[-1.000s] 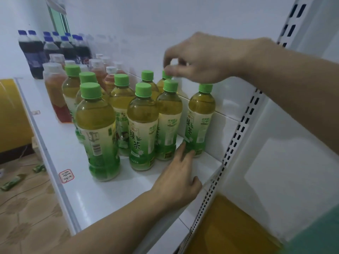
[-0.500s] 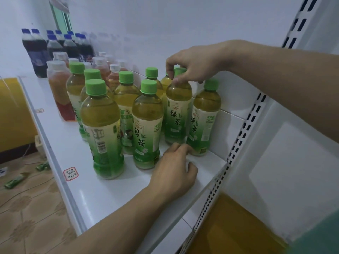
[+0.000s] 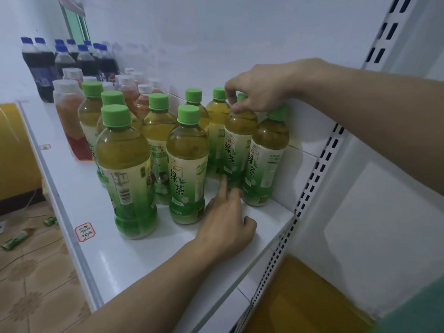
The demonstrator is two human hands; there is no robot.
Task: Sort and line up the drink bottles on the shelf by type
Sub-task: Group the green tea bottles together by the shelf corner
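While gripped only at the cap by the right hand, green tea bottle standing far right on the shelf, touching its right neighbour. Left hand resting at its base, fingers loosely extended, holding nothing. Likely risk: tipping from the top-heavy pinch, toppling the close-packed bottles nearby.
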